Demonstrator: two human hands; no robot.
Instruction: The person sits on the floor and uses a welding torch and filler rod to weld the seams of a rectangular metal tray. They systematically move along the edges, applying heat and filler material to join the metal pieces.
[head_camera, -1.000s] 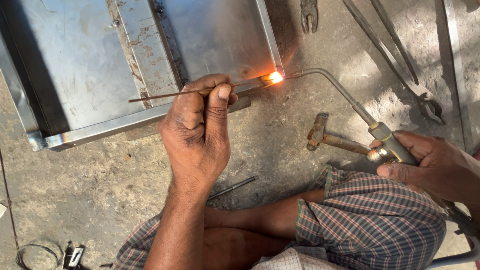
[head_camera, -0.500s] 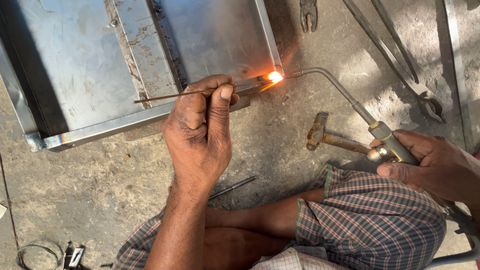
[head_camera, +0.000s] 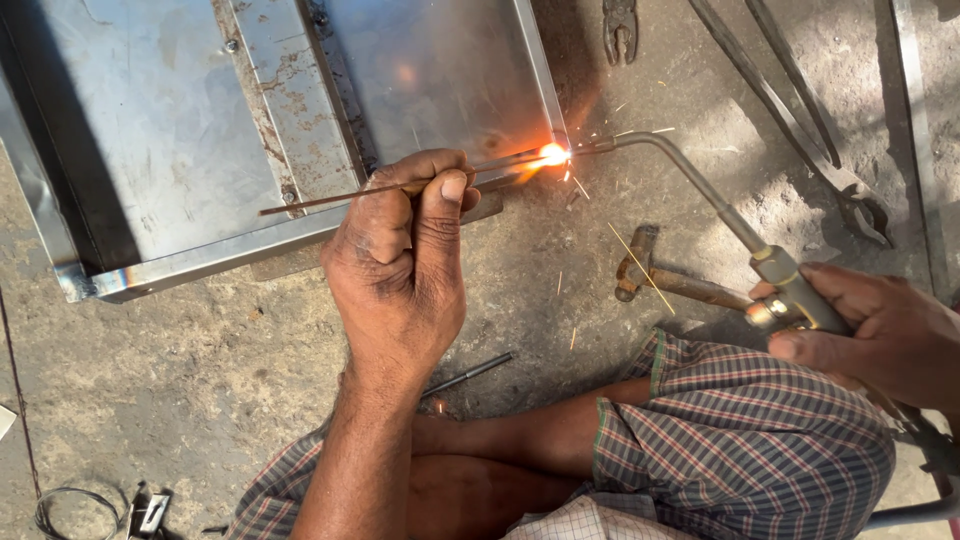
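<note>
Head view — left hand (head_camera: 400, 270) pinches thin filler rod (head_camera: 340, 195); right hand (head_camera: 880, 335) grips brass torch (head_camera: 720, 215), flame at grey steel tray (head_camera: 150, 130) corner, 1 o'clock — seam mid-weld.

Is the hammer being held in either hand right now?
No: the hammer lies on the concrete floor, while the left hand pinches a filler rod and the right hand grips the torch.

Hard daylight, sharp focus throughout

The flame (head_camera: 552, 153) burns out to a white-orange glare, tinting the metal sheet (head_camera: 150, 130) beside it; sparks streak below it, and a dark shadow crosses the sheet's far left
</note>
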